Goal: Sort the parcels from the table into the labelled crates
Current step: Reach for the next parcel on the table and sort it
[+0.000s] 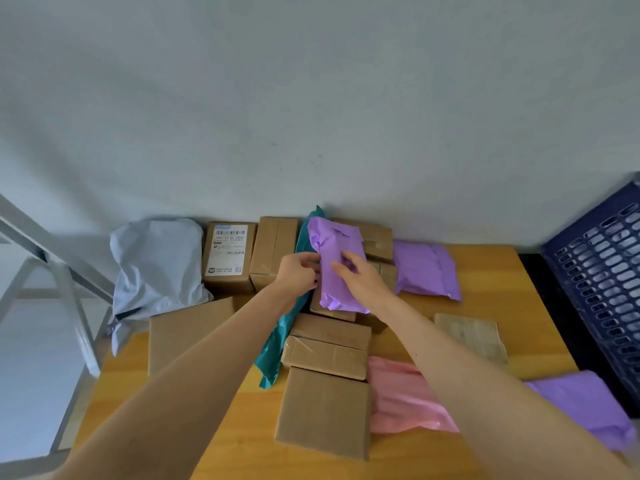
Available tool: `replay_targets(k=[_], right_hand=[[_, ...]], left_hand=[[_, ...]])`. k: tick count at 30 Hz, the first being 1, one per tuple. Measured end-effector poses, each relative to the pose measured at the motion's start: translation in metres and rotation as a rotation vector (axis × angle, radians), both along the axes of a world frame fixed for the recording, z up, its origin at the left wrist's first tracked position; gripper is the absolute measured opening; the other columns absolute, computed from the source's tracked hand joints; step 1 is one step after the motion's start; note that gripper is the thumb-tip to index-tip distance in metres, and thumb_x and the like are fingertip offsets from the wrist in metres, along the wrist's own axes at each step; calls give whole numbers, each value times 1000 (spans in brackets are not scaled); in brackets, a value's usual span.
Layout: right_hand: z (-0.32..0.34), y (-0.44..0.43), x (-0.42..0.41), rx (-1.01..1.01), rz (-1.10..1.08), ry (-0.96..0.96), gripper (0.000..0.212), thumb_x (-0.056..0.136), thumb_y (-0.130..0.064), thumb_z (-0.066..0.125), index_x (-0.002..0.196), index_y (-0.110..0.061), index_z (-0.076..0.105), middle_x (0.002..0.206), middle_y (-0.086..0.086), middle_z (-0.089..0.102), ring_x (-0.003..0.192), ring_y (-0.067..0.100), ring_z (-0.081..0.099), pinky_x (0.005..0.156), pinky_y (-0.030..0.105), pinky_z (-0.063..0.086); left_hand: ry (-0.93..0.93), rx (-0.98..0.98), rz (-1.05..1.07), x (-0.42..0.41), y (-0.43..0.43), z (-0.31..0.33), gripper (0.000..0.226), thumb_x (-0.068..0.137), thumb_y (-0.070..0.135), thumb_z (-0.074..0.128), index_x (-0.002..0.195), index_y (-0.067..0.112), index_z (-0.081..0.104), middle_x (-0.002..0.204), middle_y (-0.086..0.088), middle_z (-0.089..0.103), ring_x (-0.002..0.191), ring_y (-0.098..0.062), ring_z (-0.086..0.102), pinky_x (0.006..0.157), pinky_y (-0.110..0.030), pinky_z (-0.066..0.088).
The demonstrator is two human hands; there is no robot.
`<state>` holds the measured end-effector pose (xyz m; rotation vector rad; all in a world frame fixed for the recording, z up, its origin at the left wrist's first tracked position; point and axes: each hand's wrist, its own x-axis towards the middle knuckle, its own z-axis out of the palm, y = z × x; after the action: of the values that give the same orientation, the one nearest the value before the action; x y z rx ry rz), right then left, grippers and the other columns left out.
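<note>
A purple poly mailer (337,247) is lifted on end over the pile of parcels at the back of the wooden table (491,292). My left hand (298,273) pinches its left edge. My right hand (363,277) lies on its front face with the fingers spread and nearly straight. Behind the mailer a teal mailer (277,337) runs down between the cardboard boxes. A dark blue slatted crate (602,271) stands at the right edge of the table; no label shows on it.
Several cardboard boxes lie around, one with a shipping label (229,249) at the back, a large one (323,412) near me. A grey mailer (156,268) hangs off the left, a second purple one (427,270) lies back right, a pink one (405,398) and another purple one (585,407) near right. A metal frame (52,268) stands at left.
</note>
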<state>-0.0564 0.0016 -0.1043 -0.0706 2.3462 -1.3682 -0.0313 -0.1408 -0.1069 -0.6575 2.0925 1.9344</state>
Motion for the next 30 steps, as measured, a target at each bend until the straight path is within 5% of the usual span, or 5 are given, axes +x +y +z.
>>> replay_targets(k=[4,8,16,21,30], right_hand=[[5,10,3,-45,-19,8,36,97,-32,53,129,-15,53,118,4,60,109,18,57,85,22,44],[12,29,7,-82,-73,12,14,91,-30,65,98,-32,53,88,-14,63,80,-2,60,60,6,45],[33,77,9,-117,-229,31,35,81,0,67,113,-5,54,85,-2,58,70,6,57,47,8,43],[52,105,17,-258,-322,8,38,84,2,59,122,-4,55,107,12,64,95,27,63,64,24,52],[90,140,54,-517,-369,-23,37,87,2,53,122,-6,59,109,16,67,92,34,66,84,52,53]], left_hand=[[71,-97,-59,6,13,8,60,81,-19,40,125,14,61,121,-11,61,118,-30,56,95,-42,52],[99,-26,-188,9,30,21,65,79,-22,33,129,12,58,127,-11,59,109,-26,61,70,-23,56],[120,5,-246,6,81,53,57,83,-19,46,126,18,57,130,-4,56,103,-17,61,63,-22,55],[170,-65,-215,13,108,75,51,85,-16,53,132,5,48,132,-8,56,111,-24,59,84,-36,53],[270,-286,-119,51,134,97,63,79,3,74,134,12,46,129,-3,52,118,-19,51,91,-26,44]])
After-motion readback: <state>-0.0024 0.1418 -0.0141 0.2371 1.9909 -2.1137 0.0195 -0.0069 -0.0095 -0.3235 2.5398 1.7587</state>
